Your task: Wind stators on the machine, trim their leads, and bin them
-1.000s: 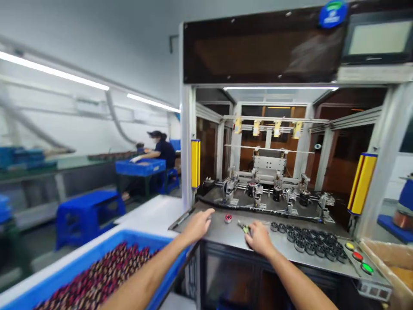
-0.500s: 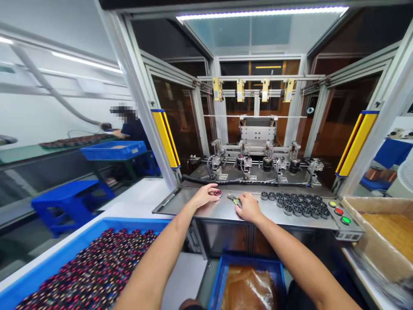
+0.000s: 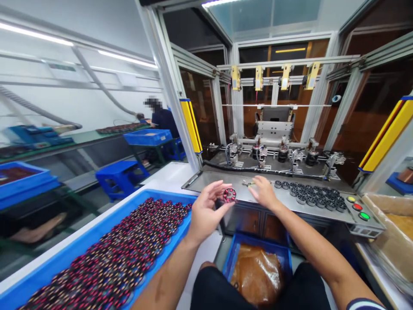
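Observation:
My left hand [image 3: 206,213] pinches a small wound motor stator [image 3: 229,195], a black ring with red-pink teeth, between thumb and fingers. It is raised in front of the metal ledge, its round face turned toward me. At the ledge, my right hand [image 3: 265,193] has its fingers around the handles of small green-handled cutters [image 3: 249,184], whose jaws point left. The hand partly hides the handles. Many similar stators fill a blue tray [image 3: 106,217] at my left. Rows of black ring-shaped parts [image 3: 318,196] stand on the ledge to the right of my right hand.
Behind the ledge stands a framed machine with several fixtures [image 3: 283,153] and yellow side bars [image 3: 191,125]. A button panel [image 3: 357,207] is at the right, beside a lined box [image 3: 392,215]. Below is a blue bin [image 3: 231,249] with brown plastic. A co-worker [image 3: 163,118] sits far left.
My left hand has lifted the stator off the ledge and brought it closer to me, turning its face toward me. My right hand stays by the cutters. The view has swung left.

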Demonstrator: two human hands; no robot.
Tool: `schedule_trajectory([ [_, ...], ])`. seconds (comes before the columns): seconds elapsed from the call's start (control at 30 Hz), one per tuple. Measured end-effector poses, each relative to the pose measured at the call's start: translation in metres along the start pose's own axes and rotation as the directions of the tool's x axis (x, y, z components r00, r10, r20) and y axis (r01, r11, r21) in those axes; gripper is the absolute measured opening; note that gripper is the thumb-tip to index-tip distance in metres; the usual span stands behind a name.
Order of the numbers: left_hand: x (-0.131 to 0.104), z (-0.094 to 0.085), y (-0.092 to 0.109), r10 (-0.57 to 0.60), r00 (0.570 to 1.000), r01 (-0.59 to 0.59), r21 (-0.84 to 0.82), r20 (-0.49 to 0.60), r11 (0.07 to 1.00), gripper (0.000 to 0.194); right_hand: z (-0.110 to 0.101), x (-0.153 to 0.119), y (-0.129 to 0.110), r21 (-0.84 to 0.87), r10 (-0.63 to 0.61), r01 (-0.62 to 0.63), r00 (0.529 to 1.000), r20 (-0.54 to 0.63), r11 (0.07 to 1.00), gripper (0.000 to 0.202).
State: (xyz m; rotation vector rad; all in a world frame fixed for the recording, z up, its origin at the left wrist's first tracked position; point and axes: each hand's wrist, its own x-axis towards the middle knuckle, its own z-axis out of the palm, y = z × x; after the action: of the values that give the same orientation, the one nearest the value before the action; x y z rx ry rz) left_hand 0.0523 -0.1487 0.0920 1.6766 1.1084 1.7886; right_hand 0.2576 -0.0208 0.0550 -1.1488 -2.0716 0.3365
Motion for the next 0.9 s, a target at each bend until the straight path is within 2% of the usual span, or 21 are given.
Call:
schedule_trajectory([
  [0.07, -0.026, -0.002, 0.020, 0.225, 0.972, -0.220, 0.074, -0.063, 0.973, 0.063, -0.016, -0.023, -0.023, 0.134, -0.035, 0.039, 0.999, -0.031, 0.990, 0.035],
  [0.13, -0.043, -0.003, 0.033, 0.417, 0.907, -0.405, 0.150, -0.057, 0.902, 0.070, -0.036, -0.056, -0.049, 0.274, -0.076, 0.076, 0.997, -0.009, 0.959, 0.036],
  [0.17, -0.048, -0.003, 0.038, 0.472, 0.881, -0.460, 0.170, -0.033, 0.871, 0.073, -0.046, -0.073, -0.062, 0.355, -0.101, 0.092, 0.995, 0.005, 0.930, 0.035],
  [0.27, -0.055, 0.003, 0.046, 0.566, 0.822, -0.566, 0.185, 0.060, 0.803, 0.082, -0.071, -0.115, -0.097, 0.631, -0.108, 0.093, 0.994, -0.014, 0.770, 0.027],
  [0.37, -0.058, 0.016, 0.049, 0.617, 0.781, -0.624, 0.176, 0.098, 0.762, 0.092, -0.080, -0.135, -0.120, 0.720, -0.021, 0.007, 1.000, 0.010, 0.694, 0.028],
  [0.47, -0.063, 0.030, 0.051, 0.612, 0.786, -0.618, 0.143, 0.089, 0.773, 0.095, -0.081, -0.136, -0.125, 0.783, 0.071, -0.122, 0.993, 0.099, 0.610, 0.034],
  [0.53, -0.068, 0.036, 0.053, 0.557, 0.828, -0.561, 0.086, 0.066, 0.823, 0.092, -0.086, -0.134, -0.118, 0.853, 0.083, -0.197, 0.980, 0.179, 0.484, 0.037],
  [0.57, -0.070, 0.038, 0.055, 0.508, 0.860, -0.510, 0.041, 0.054, 0.859, 0.089, -0.091, -0.134, -0.111, 0.880, 0.049, -0.232, 0.971, 0.234, 0.414, 0.039],
  [0.63, -0.073, 0.039, 0.058, 0.400, 0.916, -0.397, -0.066, 0.042, 0.916, 0.081, -0.101, -0.135, -0.093, 0.899, -0.146, -0.289, 0.925, 0.351, 0.330, 0.041],
  [0.7, -0.073, 0.040, 0.059, 0.351, 0.936, -0.344, -0.130, 0.035, 0.930, 0.076, -0.106, -0.139, -0.076, 0.878, -0.366, -0.323, 0.816, 0.447, 0.352, 0.039],
  [0.73, -0.072, 0.041, 0.059, 0.361, 0.932, -0.354, -0.136, 0.030, 0.925, 0.075, -0.104, -0.143, -0.070, 0.863, -0.407, -0.335, 0.777, 0.479, 0.378, 0.035],
  [0.77, -0.070, 0.041, 0.059, 0.389, 0.921, -0.382, -0.131, 0.024, 0.915, 0.075, -0.099, -0.147, -0.067, 0.849, -0.386, -0.358, 0.773, 0.503, 0.389, 0.031],
  [0.8, -0.068, 0.042, 0.058, 0.424, 0.905, -0.419, -0.121, 0.018, 0.900, 0.076, -0.092, -0.151, -0.068, 0.840, -0.320, -0.400, 0.794, 0.517, 0.366, 0.027],
  [0.83, -0.066, 0.043, 0.056, 0.457, 0.889, -0.453, -0.112, 0.012, 0.884, 0.076, -0.084, -0.156, -0.072, 0.839, -0.229, -0.448, 0.821, 0.523, 0.309, 0.026],
  [0.9, -0.062, 0.045, 0.053, 0.494, 0.870, -0.491, -0.087, 0.014, 0.867, 0.076, -0.066, -0.163, -0.087, 0.853, -0.082, -0.506, 0.852, 0.517, 0.129, 0.031],
])
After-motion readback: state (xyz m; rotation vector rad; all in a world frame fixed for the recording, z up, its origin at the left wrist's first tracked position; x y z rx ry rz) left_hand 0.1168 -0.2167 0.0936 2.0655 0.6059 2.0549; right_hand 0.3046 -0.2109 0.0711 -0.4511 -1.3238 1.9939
